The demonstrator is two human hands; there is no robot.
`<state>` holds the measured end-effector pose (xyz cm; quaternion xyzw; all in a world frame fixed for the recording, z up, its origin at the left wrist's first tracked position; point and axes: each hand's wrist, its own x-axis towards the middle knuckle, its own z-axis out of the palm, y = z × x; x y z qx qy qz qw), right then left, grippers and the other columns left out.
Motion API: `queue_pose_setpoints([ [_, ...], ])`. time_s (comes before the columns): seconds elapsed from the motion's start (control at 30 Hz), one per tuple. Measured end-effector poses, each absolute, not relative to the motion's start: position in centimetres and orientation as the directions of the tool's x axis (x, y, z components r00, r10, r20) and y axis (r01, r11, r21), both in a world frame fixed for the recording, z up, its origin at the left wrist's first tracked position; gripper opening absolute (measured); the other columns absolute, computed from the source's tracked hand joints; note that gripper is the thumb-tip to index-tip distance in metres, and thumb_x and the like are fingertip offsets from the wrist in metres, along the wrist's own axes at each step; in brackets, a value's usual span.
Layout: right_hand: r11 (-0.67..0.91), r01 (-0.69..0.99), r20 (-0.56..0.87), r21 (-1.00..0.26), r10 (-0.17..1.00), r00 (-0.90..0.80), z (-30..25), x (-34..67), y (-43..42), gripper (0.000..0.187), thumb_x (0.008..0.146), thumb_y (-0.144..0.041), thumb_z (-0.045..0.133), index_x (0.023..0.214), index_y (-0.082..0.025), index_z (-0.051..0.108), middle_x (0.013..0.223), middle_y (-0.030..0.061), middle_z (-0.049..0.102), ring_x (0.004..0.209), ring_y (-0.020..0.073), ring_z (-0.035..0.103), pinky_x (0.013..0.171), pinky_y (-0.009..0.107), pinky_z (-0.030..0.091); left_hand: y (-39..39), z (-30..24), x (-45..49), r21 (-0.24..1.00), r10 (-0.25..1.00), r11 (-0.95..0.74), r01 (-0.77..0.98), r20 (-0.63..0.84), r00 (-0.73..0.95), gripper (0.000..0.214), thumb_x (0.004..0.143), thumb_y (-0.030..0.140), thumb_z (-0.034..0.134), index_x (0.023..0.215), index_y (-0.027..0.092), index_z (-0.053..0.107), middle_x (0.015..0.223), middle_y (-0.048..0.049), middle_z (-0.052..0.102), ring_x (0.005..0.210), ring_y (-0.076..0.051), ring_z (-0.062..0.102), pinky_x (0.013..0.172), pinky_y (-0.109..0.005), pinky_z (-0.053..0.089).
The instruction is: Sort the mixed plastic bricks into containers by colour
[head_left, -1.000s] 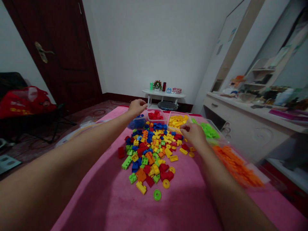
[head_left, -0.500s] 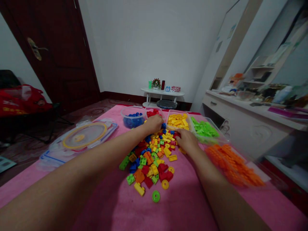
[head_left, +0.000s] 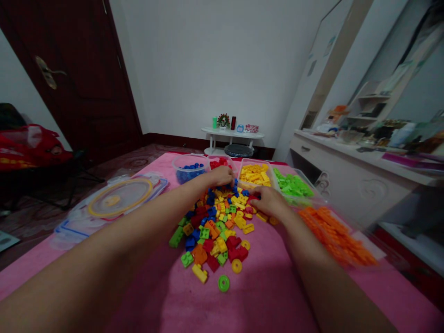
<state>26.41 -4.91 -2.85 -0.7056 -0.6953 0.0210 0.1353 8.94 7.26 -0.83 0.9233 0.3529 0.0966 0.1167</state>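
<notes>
A mixed pile of toy building blocks (head_left: 222, 224) in red, yellow, blue, green and orange lies on the pink cloth. My left hand (head_left: 222, 175) is at the pile's far edge, in front of the tub of red blocks (head_left: 220, 163). Its fingers are bent down among blue blocks, and what they pinch, if anything, is hidden. At the pile's right side is my right hand (head_left: 268, 201), fingers curled, with a red block (head_left: 253, 198) at thumb and fingertips. A green ring (head_left: 224, 283) and a yellow ring (head_left: 236, 266) lie nearest me.
Behind the pile stand a round tub of blue blocks (head_left: 189, 172) and a box of yellow blocks (head_left: 255, 175). Boxes of green blocks (head_left: 293, 184) and orange blocks (head_left: 336, 236) are on the right. Stacked clear lids (head_left: 114, 201) lie left on the pink cloth (head_left: 204, 310).
My left hand's fingers have gone from a closed fist to reaching down into the far blocks. My right hand stays by the red block, moved slightly. The view has shifted a little.
</notes>
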Motion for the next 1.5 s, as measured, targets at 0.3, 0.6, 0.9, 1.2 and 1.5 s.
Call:
queue_pose_setpoints([
  [0.3, -0.017, 0.941, 0.266, -0.338, 0.958, 0.112, -2.3, 26.3, -5.0, 0.020, 0.076, -0.031, 0.055, 0.070, -0.019, 0.070, 0.068, 0.0030, 0.068, 0.062, 0.0144, 0.059, 0.051, 0.023, 0.032, 6.9, -2.6, 9.1, 0.216, 0.682, -0.731, 0.647, 0.203, 0.703, 0.033, 0.072, 0.012, 0.049, 0.097, 0.018, 0.070, 0.093, -0.0062, 0.070, 0.086, -0.018, 0.063, 0.075, -0.025, 0.047],
  [0.6, -0.016, 0.924, 0.306, -0.383, 0.941, 0.143, -2.2, 26.1, -4.7, 0.018, 0.076, -0.027, 0.056, 0.077, -0.020, 0.072, 0.075, 0.0029, 0.071, 0.067, 0.0150, 0.061, 0.054, 0.023, 0.035, 6.7, -3.2, 10.8, 0.017, 0.706, -0.705, 0.709, 0.120, 0.698, 0.033, 0.077, 0.022, 0.050, 0.107, 0.016, 0.064, 0.107, -0.0138, 0.065, 0.100, -0.025, 0.060, 0.083, -0.032, 0.047],
  [0.9, 0.058, 0.905, 0.343, -0.422, 0.934, 0.101, -2.3, 25.5, -4.9, 0.018, 0.076, -0.026, 0.054, 0.077, -0.019, 0.071, 0.074, 0.0022, 0.070, 0.067, 0.0148, 0.061, 0.056, 0.023, 0.036, 5.2, -3.8, 11.8, -0.078, 0.748, -0.650, 0.756, 0.107, 0.655, 0.033, 0.079, 0.020, 0.050, 0.107, 0.009, 0.065, 0.108, -0.0197, 0.062, 0.102, -0.029, 0.059, 0.085, -0.037, 0.048],
  [1.2, 0.096, 0.911, 0.369, -0.400, 0.927, 0.064, -2.4, 25.3, -5.0, 0.019, 0.077, -0.029, 0.054, 0.075, -0.020, 0.071, 0.073, 0.0025, 0.070, 0.067, 0.0147, 0.061, 0.057, 0.023, 0.037, 4.7, -4.0, 11.5, -0.106, 0.697, -0.693, 0.713, 0.151, 0.701, 0.032, 0.083, 0.019, 0.044, 0.106, 0.011, 0.065, 0.113, -0.0166, 0.059, 0.101, -0.026, 0.058, 0.083, -0.035, 0.048],
  [1.5, 0.201, 0.893, 0.373, -0.404, 0.927, -0.040, -3.2, 25.0, -4.6, 0.018, 0.077, -0.026, 0.054, 0.075, -0.019, 0.070, 0.073, 0.0027, 0.070, 0.067, 0.0148, 0.061, 0.056, 0.022, 0.038, 4.5, -3.8, 10.9, -0.160, 0.698, -0.669, 0.726, 0.200, 0.688, 0.038, 0.080, 0.030, 0.051, 0.109, 0.010, 0.064, 0.118, -0.0177, 0.056, 0.112, -0.033, 0.049, 0.091, -0.045, 0.041],
])
